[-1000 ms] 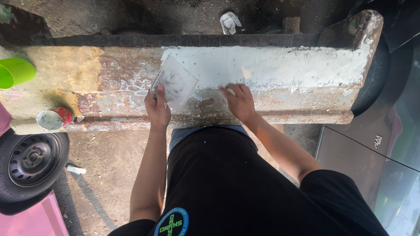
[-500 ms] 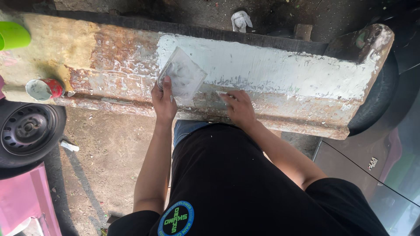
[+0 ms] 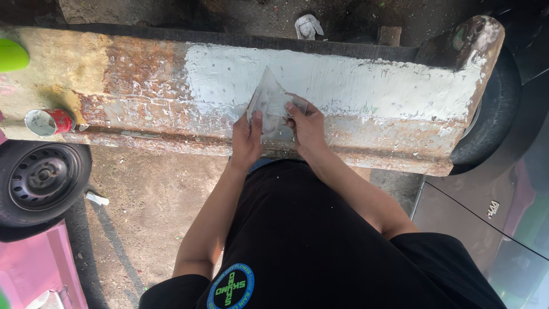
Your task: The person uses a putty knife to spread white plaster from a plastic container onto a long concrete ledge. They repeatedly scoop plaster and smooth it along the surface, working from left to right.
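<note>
A long rusty metal beam (image 3: 143, 74) lies across the view, its middle and right stretch coated in white filler (image 3: 354, 80). My left hand (image 3: 247, 139) grips a flat, putty-smeared plastic spreader (image 3: 267, 103) by its lower edge. My right hand (image 3: 307, 127) holds a second, smaller smeared spreader (image 3: 297, 104) against the first one. Both hands sit together over the beam's front face, just above its lower flange.
A small red tin (image 3: 50, 122) of filler stands on the beam's left end, beside a green object (image 3: 11, 55). A car wheel (image 3: 40, 177) and pink bodywork (image 3: 34, 269) are lower left; another tyre (image 3: 494, 114) props the beam's right end. Dirt ground lies below.
The left hand has lifted the spreader off the beam and moved right. The right hand left the beam surface and came up to meet it. The view shifted slightly.
</note>
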Demonstrator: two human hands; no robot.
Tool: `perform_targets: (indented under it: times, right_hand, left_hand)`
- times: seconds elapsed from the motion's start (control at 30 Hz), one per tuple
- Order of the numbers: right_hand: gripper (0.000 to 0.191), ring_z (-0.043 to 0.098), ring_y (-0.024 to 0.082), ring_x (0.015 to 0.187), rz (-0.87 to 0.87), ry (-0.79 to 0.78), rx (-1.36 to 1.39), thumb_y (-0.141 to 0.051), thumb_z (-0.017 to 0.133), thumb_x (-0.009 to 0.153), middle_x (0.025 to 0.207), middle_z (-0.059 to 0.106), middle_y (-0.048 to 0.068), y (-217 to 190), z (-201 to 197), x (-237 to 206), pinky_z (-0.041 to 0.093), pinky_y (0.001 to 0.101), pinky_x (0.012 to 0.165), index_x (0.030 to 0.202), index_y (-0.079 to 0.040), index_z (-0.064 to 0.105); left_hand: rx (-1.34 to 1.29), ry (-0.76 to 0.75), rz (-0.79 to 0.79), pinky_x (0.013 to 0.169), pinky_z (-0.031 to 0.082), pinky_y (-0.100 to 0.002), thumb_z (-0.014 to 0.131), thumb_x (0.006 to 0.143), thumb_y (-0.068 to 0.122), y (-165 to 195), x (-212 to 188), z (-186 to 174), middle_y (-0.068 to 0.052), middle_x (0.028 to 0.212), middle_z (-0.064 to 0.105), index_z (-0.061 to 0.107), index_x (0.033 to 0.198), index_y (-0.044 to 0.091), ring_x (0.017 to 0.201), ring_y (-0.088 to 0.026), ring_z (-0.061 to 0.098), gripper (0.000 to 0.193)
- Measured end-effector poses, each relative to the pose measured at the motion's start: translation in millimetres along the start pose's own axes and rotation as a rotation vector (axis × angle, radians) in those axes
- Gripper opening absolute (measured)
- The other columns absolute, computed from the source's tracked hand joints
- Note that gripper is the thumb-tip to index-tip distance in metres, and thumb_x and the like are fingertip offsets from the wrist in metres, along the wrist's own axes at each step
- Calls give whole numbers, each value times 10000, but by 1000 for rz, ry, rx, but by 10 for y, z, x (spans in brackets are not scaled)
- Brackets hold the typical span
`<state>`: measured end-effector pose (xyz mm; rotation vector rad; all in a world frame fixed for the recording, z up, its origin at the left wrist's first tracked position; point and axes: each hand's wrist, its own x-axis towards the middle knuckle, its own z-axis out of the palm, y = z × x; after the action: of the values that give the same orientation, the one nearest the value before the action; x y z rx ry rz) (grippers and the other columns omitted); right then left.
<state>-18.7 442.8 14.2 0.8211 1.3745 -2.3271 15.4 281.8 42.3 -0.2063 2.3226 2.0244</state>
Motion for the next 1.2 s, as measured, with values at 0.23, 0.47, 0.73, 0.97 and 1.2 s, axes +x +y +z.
perform_targets:
  times: [0.23, 0.47, 0.73, 0.97, 1.2]
  right_hand:
    - [204, 570, 123, 715, 180, 9, 256, -47, 695, 974, 909, 674, 57, -7, 40, -104, 492, 253, 619, 1169, 14, 678]
    - [263, 613, 122, 722, 115, 88, 367, -22, 687, 910, 943, 704, 67, -216, 68, 199, 472, 239, 581, 1171, 5, 670]
    - [261, 615, 100, 747, -265, 81, -27, -70, 703, 967, 936, 727, 54, -476, -355, 599, 466, 236, 619, 1209, 28, 689]
    - [148, 559, 78, 750, -154, 67, -290, -113, 705, 986, 887, 672, 14, -29, -441, 513, 452, 256, 645, 1064, 12, 709]
    - [211, 587, 119, 784, 5, 12, -219, -121, 715, 969, 931, 683, 53, 262, -138, 636, 469, 282, 671, 1114, 28, 674]
  left_hand:
    - [296, -72, 204, 994, 565, -431, 432, 1100, 67, 151, -121, 254, -294, 1482, 499, 256, 1609, -37, 1266, -429, 622, 549]
    - [510, -98, 403, 1091, 559, -450, 441, 1100, 18, 33, -216, 207, -220, 1652, 346, 251, 1616, 2, 1444, -479, 492, 551]
    - [114, 236, 95, 512, 380, -342, 427, 1121, 117, -695, -336, -203, -119, 799, 583, 514, 1294, -74, 551, -146, 463, 272]
    - [15, 428, 73, 613, 318, -344, 447, 1144, 113, -637, -288, -681, -85, 797, 572, 583, 1129, -74, 664, -132, 438, 231]
    - [-164, 636, 110, 874, 497, -317, 463, 1134, 167, -568, -183, -1256, -175, 1154, 642, 513, 1262, -105, 1011, -201, 605, 305]
